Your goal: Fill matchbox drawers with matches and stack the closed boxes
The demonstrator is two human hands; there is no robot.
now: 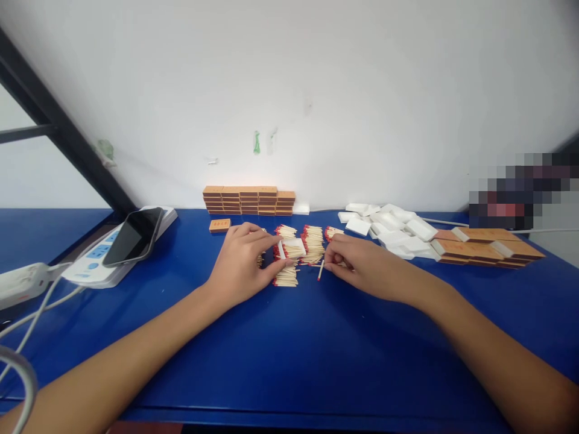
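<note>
Between the thumb and forefinger of my left hand (246,259) is a white matchbox tray (292,248) with matches lying in it. Rows of red-tipped matches (286,278) spread under and around this tray. Over on the right, my right hand (355,265) has its fingers pinched together at another pile of matches (333,231). A single match (321,270) lies slanted beside its fingertips; whether the fingers grip it or another one is hidden.
Stacked orange matchboxes (248,201) stand against the wall, one matchbox (219,225) in front. White empty trays (398,229) are heaped at the right, beside more matchboxes (488,246). A phone (133,236) rests on a power strip (93,265) at the left, with white cables.
</note>
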